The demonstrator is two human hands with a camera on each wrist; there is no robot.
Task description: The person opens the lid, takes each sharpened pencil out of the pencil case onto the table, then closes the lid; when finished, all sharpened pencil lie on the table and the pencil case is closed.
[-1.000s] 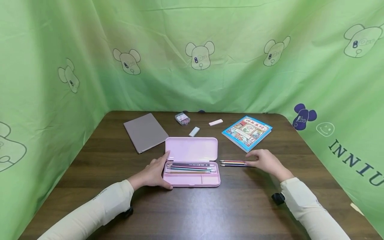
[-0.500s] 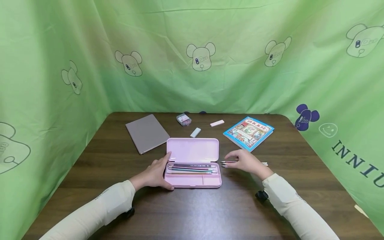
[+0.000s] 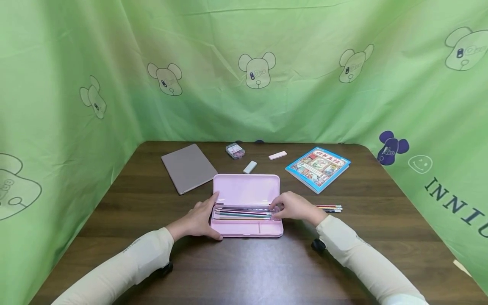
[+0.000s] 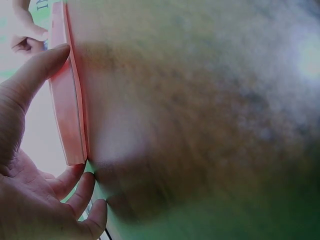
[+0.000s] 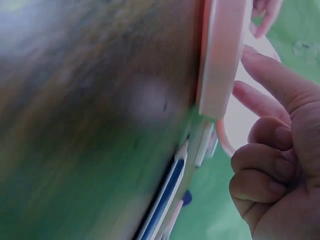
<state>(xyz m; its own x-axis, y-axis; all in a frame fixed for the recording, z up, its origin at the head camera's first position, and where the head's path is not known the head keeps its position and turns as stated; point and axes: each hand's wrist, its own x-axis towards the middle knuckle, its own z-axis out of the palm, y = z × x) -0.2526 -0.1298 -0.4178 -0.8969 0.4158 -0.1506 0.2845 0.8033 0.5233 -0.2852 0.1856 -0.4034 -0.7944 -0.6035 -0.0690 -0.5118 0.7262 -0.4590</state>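
An open pink pencil case (image 3: 232, 229) lies on the table, its lid (image 3: 245, 189) tipped back. Several pencils (image 3: 244, 214) lie in its long rear compartment. My left hand (image 3: 198, 218) holds the case's left end, thumb at the front edge and fingers at the left side. My right hand (image 3: 295, 207) reaches over the right end, thumb and index finger at the pencils' ends; I cannot tell whether they pinch one. In the right wrist view its other fingers (image 5: 265, 162) are curled, and the case wall hides the tips. Loose pencils (image 3: 329, 208) lie partly behind the right wrist.
A grey notebook (image 3: 188, 168) lies at the back left. Behind the case are a small clear box (image 3: 235, 151), a white eraser (image 3: 250, 167) and a pink-and-white bar (image 3: 277, 155). A blue-bordered book (image 3: 318, 169) lies at the back right. Green curtains (image 3: 213, 106) surround the table.
My right hand has moved left, from over the loose pencils to the right end of the case. Those pencils stay on the table. My left hand has kept its hold.
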